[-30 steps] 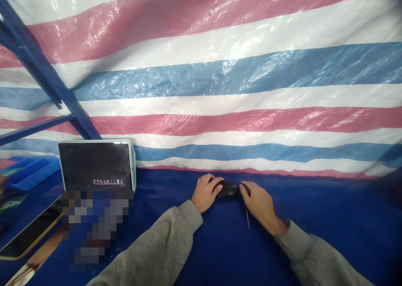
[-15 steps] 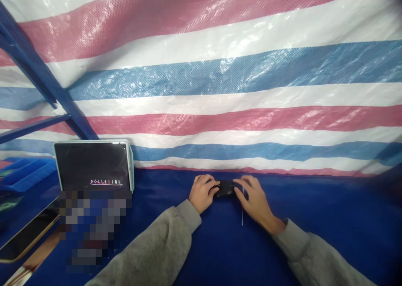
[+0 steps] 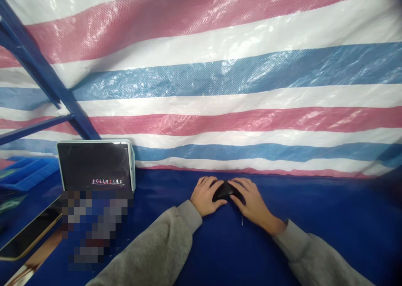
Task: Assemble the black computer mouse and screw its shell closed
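Note:
A small, smooth black object (image 3: pixel 226 190) with a rounded outline lies between my two hands at the far part of the blue tabletop. Its exact kind cannot be made out. My left hand (image 3: pixel 207 195) grips its left end, thumb on the near side and fingers over the far side. On the other end, my right hand (image 3: pixel 249 198) holds it the same way. Both hands cover much of it. A thin white strand (image 3: pixel 242 220) shows on the table just below my right thumb.
A tablet (image 3: pixel 96 164) in a pale case stands at the left, a blurred patch below it. A phone (image 3: pixel 33 229) and blue trays (image 3: pixel 29 173) lie farther left. Behind the blue tabletop (image 3: pixel 226 252) hangs a striped plastic sheet (image 3: pixel 238 122); a blue metal frame (image 3: pixel 67 97) crosses the left.
Both hands have moved inward over the black object, and my thumbs are now closer together. More of the white strand is covered. The view has shifted slightly.

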### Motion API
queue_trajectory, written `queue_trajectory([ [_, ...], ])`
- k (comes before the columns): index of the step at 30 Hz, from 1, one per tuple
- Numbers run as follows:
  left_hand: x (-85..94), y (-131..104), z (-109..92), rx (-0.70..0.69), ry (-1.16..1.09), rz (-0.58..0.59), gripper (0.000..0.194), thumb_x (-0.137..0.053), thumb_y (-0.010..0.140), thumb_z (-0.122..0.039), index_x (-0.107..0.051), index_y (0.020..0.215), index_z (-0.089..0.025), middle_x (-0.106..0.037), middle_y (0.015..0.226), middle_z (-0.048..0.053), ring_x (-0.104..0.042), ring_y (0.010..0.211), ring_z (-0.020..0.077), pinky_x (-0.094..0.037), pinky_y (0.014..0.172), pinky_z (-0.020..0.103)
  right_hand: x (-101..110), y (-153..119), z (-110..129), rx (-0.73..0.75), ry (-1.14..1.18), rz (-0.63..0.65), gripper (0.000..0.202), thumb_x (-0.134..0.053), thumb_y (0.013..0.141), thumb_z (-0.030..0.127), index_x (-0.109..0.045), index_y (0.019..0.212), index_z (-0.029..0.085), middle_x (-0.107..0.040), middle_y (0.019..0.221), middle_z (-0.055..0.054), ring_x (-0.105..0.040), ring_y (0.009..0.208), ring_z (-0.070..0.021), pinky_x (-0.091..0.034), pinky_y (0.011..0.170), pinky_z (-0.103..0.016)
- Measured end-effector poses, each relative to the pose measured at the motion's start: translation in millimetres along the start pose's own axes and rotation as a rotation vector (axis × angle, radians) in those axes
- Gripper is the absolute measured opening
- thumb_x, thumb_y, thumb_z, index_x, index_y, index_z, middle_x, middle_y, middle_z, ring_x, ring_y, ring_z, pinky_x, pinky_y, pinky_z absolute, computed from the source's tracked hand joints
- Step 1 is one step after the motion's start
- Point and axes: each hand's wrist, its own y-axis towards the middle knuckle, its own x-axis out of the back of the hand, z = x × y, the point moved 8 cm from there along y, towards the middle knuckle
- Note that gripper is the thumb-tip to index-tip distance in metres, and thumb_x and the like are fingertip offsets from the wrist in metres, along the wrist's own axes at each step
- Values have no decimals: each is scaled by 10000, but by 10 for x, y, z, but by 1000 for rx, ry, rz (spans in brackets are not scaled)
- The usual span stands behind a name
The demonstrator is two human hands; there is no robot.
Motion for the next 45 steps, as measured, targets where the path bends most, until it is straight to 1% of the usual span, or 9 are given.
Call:
queue_trajectory([
  [13, 60, -4, 115, 109, -74, -65, 348, -318, 1014, -328, -476, 1298, -201, -672, 1093, 71, -627, 963, 196, -432, 936, 401, 13, 0, -54, -90, 66, -1, 416, -435, 942, 362, -487, 1319, 191, -637, 1135, -108, -557, 1044, -230, -431, 910, -414],
  [18, 42, 0, -63, -66, -7, -22, 430, -454, 958, -440, -477, 1330, -225, -486, 1365, 107, -454, 1255, 255, -378, 1039, 441, -2, -13, -75, -104, 34, -9, 410, -419, 953, 380, -524, 1295, 179, -657, 1077, -105, -568, 996, -214, -448, 878, -382],
  [23, -59, -13, -70, -101, 34, 26, 426, -437, 966, -444, -486, 1334, -233, -561, 1255, 102, -542, 1144, 241, -412, 1022, 460, 120, 24, -210, -213, -100, -75, 389, -318, 968, 286, -582, 1223, 157, -665, 1038, -120, -600, 956, -219, -442, 856, -370],
  [27, -56, -17, -73, -123, 13, 15, 427, -421, 975, -428, -473, 1346, -224, -551, 1298, 102, -532, 1178, 238, -444, 1004, 435, 35, 11, -389, -442, -249, 159, 356, -402, 911, 307, -611, 1164, 168, -709, 984, -110, -662, 827, -235, -457, 700, -331],
  [30, -45, -24, -113, -170, -7, 13, 422, -431, 974, -411, -476, 1341, -207, -538, 1331, 99, -510, 1211, 236, -427, 1028, 431, -27, 10, -423, -499, -271, 306, 294, -448, 863, 261, -654, 1063, 196, -730, 841, -80, -677, 717, -233, -421, 590, -296],
  [34, -46, -16, -131, -165, -10, -2, 412, -424, 975, -401, -483, 1334, -207, -562, 1304, 97, -524, 1190, 235, -440, 1007, 435, 247, 229, -466, -504, -265, 255, 291, -419, 886, 275, -666, 1026, 209, -734, 852, -77, -678, 746, -217, -416, 610, -280],
  [37, -62, -6, -168, -172, -6, 8, 401, -433, 969, -388, -500, 1319, -203, -567, 1292, 98, -523, 1181, 242, -438, 1003, 440, 771, 539, -405, -463, -139, -15, 345, -422, 917, 364, -614, 1140, 184, -723, 808, -60, -663, 671, -192, -439, 628, -278],
  [40, -56, 1, -177, -163, -14, 3, 404, -427, 973, -384, -493, 1326, -199, -564, 1297, 96, -523, 1179, 241, -435, 1005, 437, 1129, 785, -155, -294, -46, -129, 296, -494, 896, 379, -615, 1094, 195, -704, 761, -33, -652, 609, -173, -456, 634, -270],
  [45, -51, 1, -155, -150, -19, 9, 408, -435, 970, -387, -494, 1326, -197, -562, 1301, 93, -534, 1162, 243, -441, 998, 437, 1114, 807, 171, -92, -44, -85, 248, -463, 924, 348, -585, 1090, 210, -700, 776, -30, -655, 641, -162, -469, 635, -257],
])
